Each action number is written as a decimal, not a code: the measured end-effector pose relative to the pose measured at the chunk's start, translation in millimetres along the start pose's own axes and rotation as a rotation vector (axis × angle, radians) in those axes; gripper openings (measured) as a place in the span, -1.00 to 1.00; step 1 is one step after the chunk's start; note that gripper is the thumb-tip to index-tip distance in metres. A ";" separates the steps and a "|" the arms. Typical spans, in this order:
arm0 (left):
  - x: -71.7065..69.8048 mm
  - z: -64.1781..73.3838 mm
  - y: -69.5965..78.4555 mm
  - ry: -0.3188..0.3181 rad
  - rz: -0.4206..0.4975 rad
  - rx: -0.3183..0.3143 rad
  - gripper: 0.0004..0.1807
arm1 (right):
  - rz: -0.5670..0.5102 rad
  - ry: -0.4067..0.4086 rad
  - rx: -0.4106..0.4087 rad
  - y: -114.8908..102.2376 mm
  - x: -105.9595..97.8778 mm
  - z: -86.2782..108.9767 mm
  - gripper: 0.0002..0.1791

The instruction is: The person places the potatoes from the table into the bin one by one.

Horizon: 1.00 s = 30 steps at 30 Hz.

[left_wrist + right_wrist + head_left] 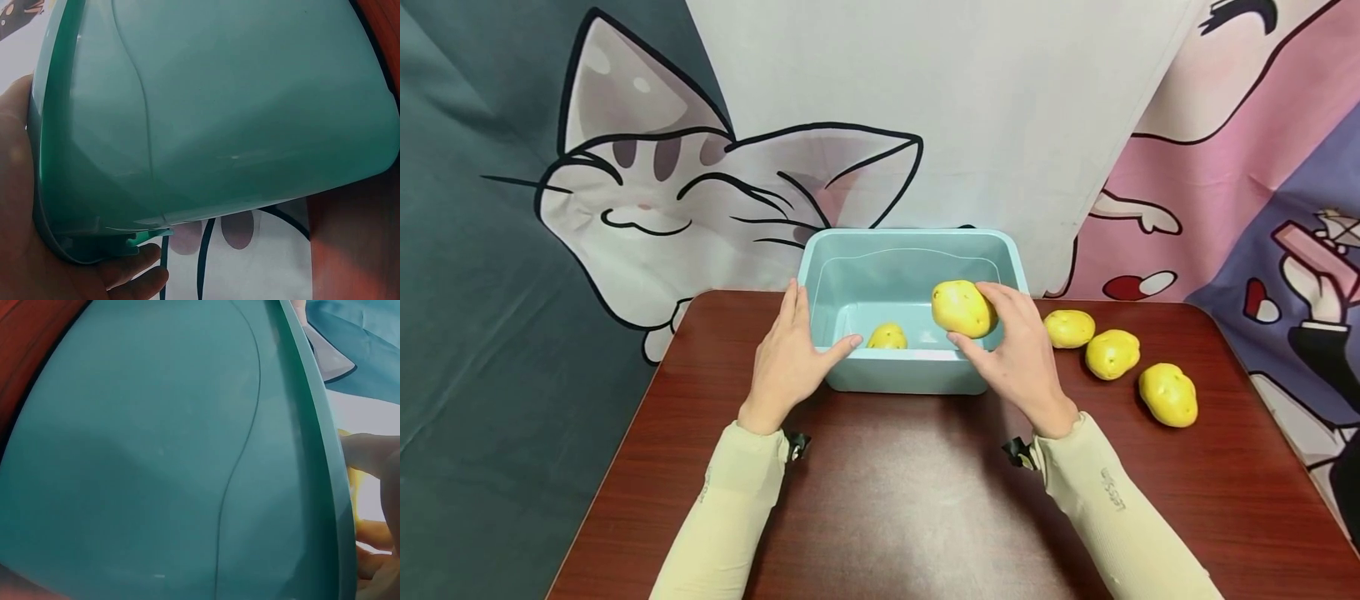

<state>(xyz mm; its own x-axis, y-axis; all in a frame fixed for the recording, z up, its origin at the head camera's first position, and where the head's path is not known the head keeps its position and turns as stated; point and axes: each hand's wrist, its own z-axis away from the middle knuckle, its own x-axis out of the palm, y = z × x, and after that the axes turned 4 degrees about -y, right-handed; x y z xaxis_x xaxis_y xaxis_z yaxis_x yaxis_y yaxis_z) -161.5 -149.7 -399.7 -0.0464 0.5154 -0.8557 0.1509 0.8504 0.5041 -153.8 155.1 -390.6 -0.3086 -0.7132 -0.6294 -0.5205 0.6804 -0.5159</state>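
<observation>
A pale blue-green plastic bin (910, 375) stands on the table. My right hand (1018, 354) holds a yellow potato (961, 308) between thumb and fingers, over the right part of the bin. In the right wrist view the bin's wall (156, 456) covers most of the potato, and parts of the fingers (375, 534) show past the rim. My left hand (786, 362) rests at the bin's front left corner, fingers straight along the side and thumb over the front rim. Inside the bin lies another potato (887, 337), its lower part hidden by the front wall.
Three more potatoes lie right of the bin: one close beside it (1070, 328), one in the middle (1112, 354) and one nearer me (1168, 395). The brown table (880, 500) ends at a cartoon-printed cloth (1000, 108) behind the bin.
</observation>
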 end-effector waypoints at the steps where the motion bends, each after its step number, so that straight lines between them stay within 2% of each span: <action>1: -0.4 0.0 0.2 -0.001 0.001 -0.001 0.35 | 0.002 -0.009 0.005 -0.4 0.7 -0.5 -0.24; 12: -0.8 0.4 -0.4 0.006 0.003 0.000 0.34 | 0.031 -0.060 0.049 2.1 6.6 -2.8 -0.26; 21: 7.1 -0.4 1.8 0.019 0.018 0.013 0.33 | 0.084 -0.140 0.155 4.4 1.7 -1.4 -0.29; 30: 2.5 0.3 1.4 0.036 0.021 -0.002 0.32 | 0.121 -0.177 0.221 0.4 4.0 -5.0 -0.32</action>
<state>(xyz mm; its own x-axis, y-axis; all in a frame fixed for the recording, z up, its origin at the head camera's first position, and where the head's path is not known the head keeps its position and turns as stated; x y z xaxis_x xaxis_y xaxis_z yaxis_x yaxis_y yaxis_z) -161.2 -147.3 -401.1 -0.0790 0.5367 -0.8401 0.1500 0.8395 0.5222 -159.2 151.7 -390.5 -0.2043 -0.5975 -0.7755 -0.2968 0.7927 -0.5325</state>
